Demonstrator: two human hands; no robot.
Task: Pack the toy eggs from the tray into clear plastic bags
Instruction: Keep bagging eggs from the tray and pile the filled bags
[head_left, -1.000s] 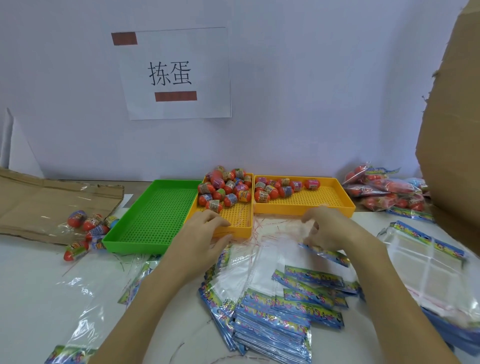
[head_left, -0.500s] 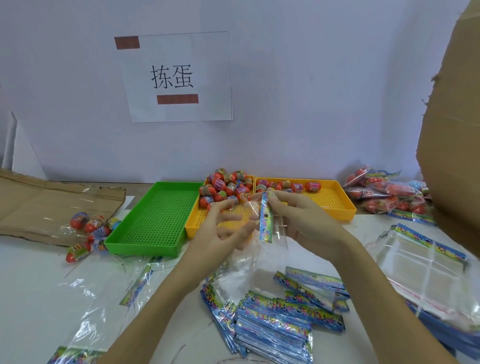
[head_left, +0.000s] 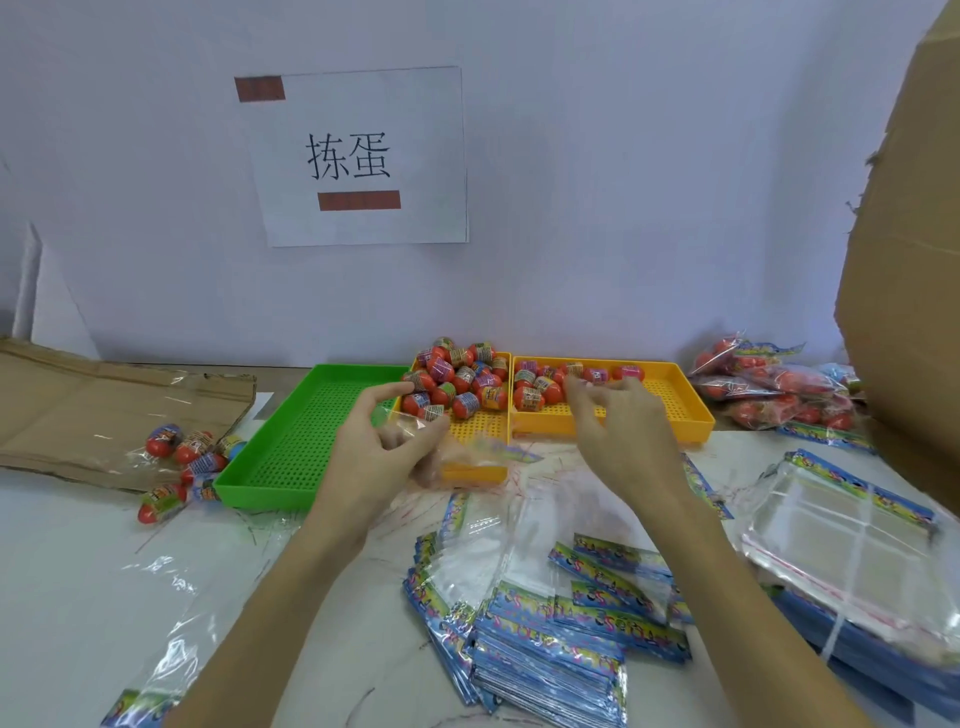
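Red toy eggs (head_left: 460, 378) are heaped at the back of a narrow yellow tray (head_left: 485, 422); a few more eggs (head_left: 540, 388) lie in the wider yellow tray (head_left: 675, 410) to its right. My left hand (head_left: 379, 447) pinches a clear plastic bag (head_left: 467, 452) with a coloured header strip, held low in front of the narrow tray. My right hand (head_left: 618, 426) hovers over the wider tray's front rim, fingers loosely spread toward the eggs and holding nothing.
An empty green tray (head_left: 296, 441) stands left of the yellow ones. Loose eggs (head_left: 182, 452) lie on flat cardboard at the left. Stacks of bags (head_left: 550, 623) cover the near table, more (head_left: 852, 551) at the right. Filled bags (head_left: 769, 384) pile by a tall cardboard box (head_left: 914, 260).
My right hand let go of the bag and reached forward to the wider tray. My left hand kept the bag and lowered it in front of the narrow tray.
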